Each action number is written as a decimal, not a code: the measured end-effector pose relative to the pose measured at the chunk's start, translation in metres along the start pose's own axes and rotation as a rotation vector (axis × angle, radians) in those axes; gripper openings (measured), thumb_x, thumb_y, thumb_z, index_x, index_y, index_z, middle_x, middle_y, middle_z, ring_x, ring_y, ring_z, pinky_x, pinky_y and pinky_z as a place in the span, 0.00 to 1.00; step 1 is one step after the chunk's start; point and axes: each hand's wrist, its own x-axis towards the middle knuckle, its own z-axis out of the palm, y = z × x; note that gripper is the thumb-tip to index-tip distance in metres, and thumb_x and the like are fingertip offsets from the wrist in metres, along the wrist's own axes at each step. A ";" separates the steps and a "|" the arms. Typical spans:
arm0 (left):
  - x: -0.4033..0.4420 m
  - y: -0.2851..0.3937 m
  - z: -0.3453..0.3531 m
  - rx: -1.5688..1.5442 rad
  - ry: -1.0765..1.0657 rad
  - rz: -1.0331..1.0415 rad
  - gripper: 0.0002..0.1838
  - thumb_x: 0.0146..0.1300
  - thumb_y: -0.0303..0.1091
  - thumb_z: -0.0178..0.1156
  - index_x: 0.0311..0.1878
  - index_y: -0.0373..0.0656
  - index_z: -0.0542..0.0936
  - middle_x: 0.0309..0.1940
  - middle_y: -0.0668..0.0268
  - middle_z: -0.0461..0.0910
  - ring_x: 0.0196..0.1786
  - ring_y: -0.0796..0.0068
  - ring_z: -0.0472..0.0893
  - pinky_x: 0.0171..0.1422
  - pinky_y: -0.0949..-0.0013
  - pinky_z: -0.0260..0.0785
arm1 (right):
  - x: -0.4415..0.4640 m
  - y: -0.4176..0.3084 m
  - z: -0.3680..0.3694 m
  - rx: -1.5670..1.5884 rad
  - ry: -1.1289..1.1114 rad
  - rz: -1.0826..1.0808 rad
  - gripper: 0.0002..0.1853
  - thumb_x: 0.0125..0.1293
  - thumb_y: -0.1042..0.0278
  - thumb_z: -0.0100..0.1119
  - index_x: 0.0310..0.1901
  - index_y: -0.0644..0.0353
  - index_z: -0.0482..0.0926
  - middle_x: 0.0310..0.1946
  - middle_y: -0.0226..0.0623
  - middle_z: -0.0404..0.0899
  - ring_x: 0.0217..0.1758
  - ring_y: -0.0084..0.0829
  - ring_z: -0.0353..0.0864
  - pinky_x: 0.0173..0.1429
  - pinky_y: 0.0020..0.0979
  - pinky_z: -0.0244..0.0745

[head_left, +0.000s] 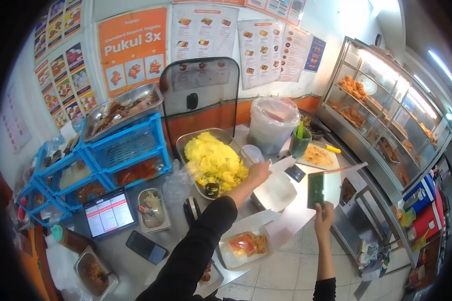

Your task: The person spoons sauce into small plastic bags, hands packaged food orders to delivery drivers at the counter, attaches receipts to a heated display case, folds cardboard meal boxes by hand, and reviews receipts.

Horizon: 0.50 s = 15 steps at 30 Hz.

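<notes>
My left hand [259,173] is closed at the upper left edge of an open white box [275,193], its fingertips against the rim. My right hand [325,213] grips the lower edge of a dark green sheet [316,189] with a pale flap, to the right of that box. Yellow food [212,156] fills a metal tray [182,145] left of my left hand. Below stands a second open box [229,261] with orange and brown food inside. A green container [300,145] with a green-handled utensil is behind the white box.
Blue crates [130,145], a tablet [109,212], a phone [146,247] and a small metal container [153,210] are at the left. A plastic-lined bucket [272,125] stands at the back. A glass display case [381,110] with fried food is at the right.
</notes>
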 end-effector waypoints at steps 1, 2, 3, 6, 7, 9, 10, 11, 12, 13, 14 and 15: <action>0.004 0.003 0.003 -0.005 -0.001 0.007 0.17 0.55 0.44 0.50 0.41 0.39 0.72 0.34 0.51 0.76 0.39 0.52 0.76 0.41 0.54 0.67 | 0.007 0.000 0.005 -0.076 -0.013 -0.118 0.09 0.56 0.71 0.54 0.27 0.69 0.69 0.23 0.42 0.66 0.29 0.35 0.66 0.35 0.30 0.61; 0.005 0.009 0.001 -0.086 0.080 -0.098 0.20 0.55 0.47 0.49 0.43 0.40 0.70 0.36 0.51 0.76 0.40 0.51 0.75 0.42 0.54 0.66 | 0.011 0.007 0.015 -0.057 -0.035 -0.138 0.08 0.54 0.72 0.55 0.27 0.68 0.70 0.24 0.43 0.68 0.32 0.39 0.66 0.37 0.33 0.61; 0.005 0.011 0.001 -0.166 0.159 -0.210 0.23 0.56 0.50 0.49 0.45 0.40 0.68 0.37 0.50 0.75 0.40 0.50 0.75 0.43 0.53 0.66 | 0.014 0.006 0.025 -0.081 -0.040 -0.152 0.07 0.52 0.73 0.57 0.27 0.68 0.71 0.25 0.44 0.70 0.32 0.40 0.67 0.37 0.34 0.61; 0.008 0.003 -0.005 -0.321 0.394 -0.367 0.23 0.57 0.51 0.47 0.44 0.40 0.69 0.39 0.49 0.74 0.42 0.49 0.74 0.45 0.54 0.66 | 0.006 0.019 0.063 -0.134 -0.215 -0.169 0.08 0.48 0.72 0.61 0.28 0.65 0.74 0.27 0.42 0.72 0.34 0.40 0.69 0.42 0.37 0.61; 0.008 -0.004 -0.018 -0.317 0.389 -0.379 0.23 0.57 0.51 0.47 0.44 0.40 0.69 0.39 0.49 0.74 0.42 0.49 0.74 0.45 0.54 0.66 | 0.001 0.024 0.073 -0.135 -0.382 -0.130 0.10 0.51 0.67 0.59 0.34 0.61 0.77 0.29 0.41 0.74 0.39 0.42 0.69 0.47 0.37 0.60; 0.005 -0.016 -0.053 -0.343 0.324 -0.259 0.23 0.57 0.51 0.48 0.44 0.40 0.70 0.38 0.49 0.74 0.42 0.52 0.74 0.46 0.57 0.66 | -0.011 0.025 0.090 -0.089 -0.553 -0.077 0.15 0.53 0.61 0.57 0.41 0.60 0.76 0.33 0.44 0.74 0.44 0.44 0.68 0.52 0.38 0.59; -0.007 -0.013 -0.080 -0.426 0.166 -0.199 0.22 0.59 0.48 0.47 0.47 0.38 0.69 0.41 0.52 0.73 0.44 0.57 0.74 0.47 0.62 0.66 | -0.012 0.030 0.094 -0.113 -0.674 -0.007 0.18 0.55 0.57 0.55 0.45 0.58 0.75 0.37 0.46 0.73 0.48 0.46 0.66 0.56 0.40 0.58; -0.027 -0.005 -0.115 -0.503 0.019 -0.151 0.22 0.61 0.46 0.46 0.49 0.37 0.68 0.43 0.55 0.73 0.45 0.63 0.74 0.48 0.67 0.66 | -0.019 0.039 0.098 0.001 -0.552 -0.005 0.17 0.55 0.60 0.56 0.45 0.58 0.75 0.41 0.45 0.72 0.51 0.46 0.65 0.57 0.39 0.57; -0.053 0.005 -0.148 -0.530 -0.049 -0.077 0.20 0.62 0.44 0.46 0.49 0.37 0.68 0.42 0.57 0.73 0.44 0.65 0.74 0.48 0.68 0.66 | -0.019 0.045 0.094 0.062 -0.511 -0.116 0.15 0.58 0.66 0.51 0.46 0.61 0.73 0.44 0.42 0.71 0.51 0.40 0.65 0.57 0.36 0.58; -0.083 0.017 -0.179 -0.556 -0.108 -0.016 0.19 0.62 0.42 0.46 0.49 0.38 0.69 0.41 0.59 0.73 0.44 0.67 0.74 0.47 0.69 0.66 | -0.022 0.040 0.094 0.150 -0.374 0.065 0.13 0.56 0.71 0.53 0.44 0.59 0.75 0.43 0.40 0.71 0.52 0.41 0.65 0.57 0.37 0.58; -0.119 0.028 -0.205 -0.469 -0.060 -0.009 0.19 0.62 0.42 0.47 0.49 0.38 0.69 0.41 0.59 0.73 0.44 0.67 0.74 0.48 0.69 0.65 | -0.024 0.038 0.086 -0.026 -0.315 -0.067 0.13 0.60 0.70 0.47 0.45 0.64 0.72 0.44 0.40 0.71 0.50 0.35 0.67 0.57 0.33 0.59; -0.155 0.041 -0.224 -0.376 -0.021 0.000 0.18 0.62 0.42 0.47 0.49 0.39 0.69 0.41 0.60 0.73 0.44 0.66 0.74 0.49 0.68 0.65 | -0.033 0.034 0.080 0.071 -0.219 0.085 0.13 0.58 0.72 0.50 0.45 0.64 0.72 0.45 0.42 0.71 0.52 0.37 0.66 0.57 0.34 0.59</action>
